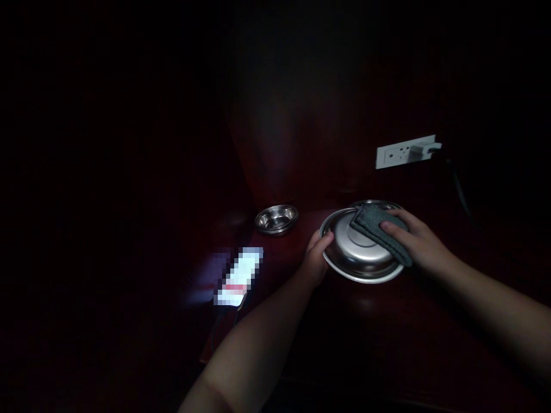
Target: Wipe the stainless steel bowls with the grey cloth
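My left hand [317, 256] grips the left rim of a shiny metal bowl [353, 252], its thumb over the edge. The bowl is tilted with its rounded underside turned toward me. In my right hand [411, 235] is a folded grey-green cloth [381, 229], pressed against the bowl's upper right side. Behind the held bowl, the rim of another metal dish [385, 203] shows in part. A small stack of metal bowls [276, 219] stands to the left, apart from both hands.
A lit phone [241, 278], its screen blurred out, lies left of my left forearm with a cable by it. On the back wall is a white socket panel [398, 154] with a plug [424, 151] and dark cord. Most surroundings are too dark to make out.
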`<state>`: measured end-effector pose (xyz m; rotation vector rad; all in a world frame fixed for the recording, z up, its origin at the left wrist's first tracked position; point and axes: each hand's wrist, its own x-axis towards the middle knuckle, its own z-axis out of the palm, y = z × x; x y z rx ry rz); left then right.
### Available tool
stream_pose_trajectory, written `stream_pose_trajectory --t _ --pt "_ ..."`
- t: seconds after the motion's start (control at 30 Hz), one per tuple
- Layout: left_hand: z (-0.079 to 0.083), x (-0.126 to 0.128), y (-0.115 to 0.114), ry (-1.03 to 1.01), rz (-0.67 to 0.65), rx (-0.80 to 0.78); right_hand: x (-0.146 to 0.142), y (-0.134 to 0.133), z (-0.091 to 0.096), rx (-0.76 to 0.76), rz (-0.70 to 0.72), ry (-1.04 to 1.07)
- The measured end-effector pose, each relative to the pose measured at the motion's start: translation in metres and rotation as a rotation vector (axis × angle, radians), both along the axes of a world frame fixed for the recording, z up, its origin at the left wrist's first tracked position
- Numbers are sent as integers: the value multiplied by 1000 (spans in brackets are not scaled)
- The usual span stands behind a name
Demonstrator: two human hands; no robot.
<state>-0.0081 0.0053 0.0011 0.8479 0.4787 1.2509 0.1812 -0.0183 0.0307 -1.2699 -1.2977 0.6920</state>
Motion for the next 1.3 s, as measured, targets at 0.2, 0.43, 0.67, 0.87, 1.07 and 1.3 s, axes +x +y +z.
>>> stream_pose_trajectory --t 0.2,0.43,0.67,0.87,1.07,1.3 --pt "-7 -2 7 51 4 36 2 1 -3 36 56 -38" --pt "-3 0 6 -5 -79 -15 4 5 -6 24 78 -7" --pt "10 -5 -2 -101 -196 -112 4 9 -12 39 51 111" --pt "3 -5 -4 -69 -202 -100 4 13 -16 14 31 97" --pt "-2 -3 -3 -45 -131 -79 0 8 -13 28 32 66" --pt "2 0 1 -73 -68 -67 -1 3 -9 31 73 -7"
